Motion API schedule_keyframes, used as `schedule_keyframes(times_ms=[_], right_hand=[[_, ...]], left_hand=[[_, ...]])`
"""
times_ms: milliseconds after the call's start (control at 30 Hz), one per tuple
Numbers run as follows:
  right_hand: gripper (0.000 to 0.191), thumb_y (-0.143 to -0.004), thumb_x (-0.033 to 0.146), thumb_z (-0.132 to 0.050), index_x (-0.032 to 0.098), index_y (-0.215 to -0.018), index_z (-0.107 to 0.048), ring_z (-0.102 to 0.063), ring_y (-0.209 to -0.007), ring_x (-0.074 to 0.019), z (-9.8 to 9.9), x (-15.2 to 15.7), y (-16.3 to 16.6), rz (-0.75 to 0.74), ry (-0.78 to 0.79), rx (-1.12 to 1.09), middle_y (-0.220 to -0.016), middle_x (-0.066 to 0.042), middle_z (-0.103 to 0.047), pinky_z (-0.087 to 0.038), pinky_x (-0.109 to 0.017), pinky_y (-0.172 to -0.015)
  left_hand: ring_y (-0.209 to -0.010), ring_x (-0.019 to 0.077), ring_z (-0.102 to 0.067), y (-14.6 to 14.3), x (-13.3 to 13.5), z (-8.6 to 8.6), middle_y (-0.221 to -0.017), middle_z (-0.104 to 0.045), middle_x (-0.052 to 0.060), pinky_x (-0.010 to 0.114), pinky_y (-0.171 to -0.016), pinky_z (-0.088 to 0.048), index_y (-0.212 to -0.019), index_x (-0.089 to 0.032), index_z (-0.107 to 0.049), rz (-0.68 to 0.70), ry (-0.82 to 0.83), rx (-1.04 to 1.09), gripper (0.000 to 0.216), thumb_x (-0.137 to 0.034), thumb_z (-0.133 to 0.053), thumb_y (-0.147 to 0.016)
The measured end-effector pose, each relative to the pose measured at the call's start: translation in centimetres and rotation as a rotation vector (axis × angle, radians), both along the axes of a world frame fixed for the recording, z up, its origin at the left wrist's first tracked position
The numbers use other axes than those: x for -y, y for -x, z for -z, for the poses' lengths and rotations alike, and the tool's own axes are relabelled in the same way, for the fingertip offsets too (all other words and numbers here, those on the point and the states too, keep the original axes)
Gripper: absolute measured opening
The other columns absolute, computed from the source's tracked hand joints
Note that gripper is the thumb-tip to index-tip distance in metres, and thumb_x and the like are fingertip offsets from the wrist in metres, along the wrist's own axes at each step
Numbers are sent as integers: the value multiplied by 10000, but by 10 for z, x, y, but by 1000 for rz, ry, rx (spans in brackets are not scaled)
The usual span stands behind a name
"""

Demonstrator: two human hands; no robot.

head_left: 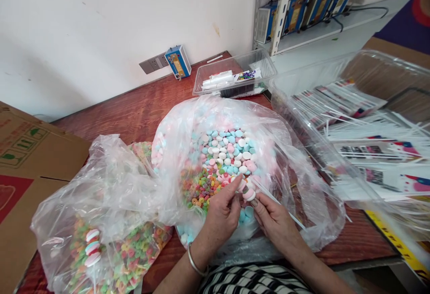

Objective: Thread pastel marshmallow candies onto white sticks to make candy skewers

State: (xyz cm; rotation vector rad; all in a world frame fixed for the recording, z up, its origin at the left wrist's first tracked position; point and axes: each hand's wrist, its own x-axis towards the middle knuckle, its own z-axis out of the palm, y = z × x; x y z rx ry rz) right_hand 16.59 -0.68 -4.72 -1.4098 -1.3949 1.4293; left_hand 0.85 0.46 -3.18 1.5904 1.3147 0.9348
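Note:
My left hand (221,211) pinches a pink candy disc (241,185) over an open clear plastic bag (302,168). The bag holds many pink, white and blue candy discs (231,148) and small coloured ring candies (199,189). My right hand (273,218) is closed round a thin white stick (272,198) with a few discs (249,194) threaded on its end. Both hands meet above the candy pile. A metal bangle (194,262) circles my left wrist.
A second clear bag (110,204) of ring candies and finished candy sticks lies at the left. A cardboard box (27,164) is at far left. Clear tubs with white sticks and printed cards (363,119) and small packets (235,77) stand at right and behind. The table (134,110) is reddish wood.

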Motion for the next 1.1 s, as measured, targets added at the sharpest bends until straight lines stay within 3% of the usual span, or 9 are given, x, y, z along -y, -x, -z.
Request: schedule_keyframes(times_ms=[100,200,300,433,567,700,833,933,1100], right_hand=[[387,-921,527,-417,215,-721,-530,-357,-477,-127,1,0,-3,-12,54,3,-525,57,-376,-283,-239,-441],[377,-903,497,-429,217,-661,-499,-391,-507,-132,-4,0,-4,-24,24,77,-546,46,-410,-303,-241,-462],[341,-895,441,-428,215,-645,-482,-453,-558,-145,-9,1,-3,-53,-27,194,-580,30,-461,-340,-246,-508],[334,-912,416,-402,209,-683,-531,-517,-605,-166,-11,1,-1,-119,-58,272,-614,12,-534,-371,-259,-553],[330,-927,385,-383,201,-738,-581,-549,-619,-172,-13,1,1,-172,-91,306,-648,0,-587,-375,-266,-570],[314,-928,353,-385,200,-737,-581,-552,-599,-164,-17,3,3,-194,-141,330,-633,6,-582,-355,-264,-560],[306,-933,341,-382,204,-723,-557,-537,-573,-155,-20,3,6,-215,-174,337,-614,15,-566,-340,-259,-546],[299,-932,337,-383,207,-708,-532,-537,-579,-154,-20,3,7,-217,-180,340,-622,12,-568,-343,-258,-551],[308,-937,348,-363,210,-724,-537,-543,-588,-164,-21,3,6,-225,-161,343,-632,4,-580,-346,-267,-555]], left_hand=[[-886,155,-668,26,2,-3,-1227,-659,96,312,-810,-542,-1489,-251,-321,-114,-129,-217,565,-149,-417,-942],[-1019,220,-620,54,-4,-10,-1141,-677,91,402,-911,-496,-1275,-223,-588,-209,-292,-580,380,-140,-453,-930],[-986,262,-589,69,-11,-13,-1038,-680,93,453,-896,-483,-1028,-196,-700,-171,-304,-844,200,-178,-552,-895],[-903,254,-576,71,-15,-9,-920,-682,76,434,-839,-493,-888,-186,-707,-168,-314,-927,135,-191,-573,-890],[-918,257,-577,70,-15,-5,-927,-690,74,443,-855,-484,-888,-184,-705,-165,-300,-910,135,-193,-570,-892],[-945,258,-595,67,-14,-8,-922,-701,75,456,-896,-469,-870,-187,-709,-257,-232,-742,153,-178,-557,-886],[-915,212,-652,55,-13,-14,-963,-725,64,380,-855,-517,-936,-196,-711,-377,44,-159,165,-278,-580,-877],[-765,184,-670,47,-13,-17,-825,-727,57,325,-731,-549,-898,-167,-706,-369,314,190,223,-369,-655,-816],[-747,155,-670,41,-12,-15,-803,-719,42,296,-732,-557,-869,-157,-693,-392,346,393,243,-381,-709,-773]])
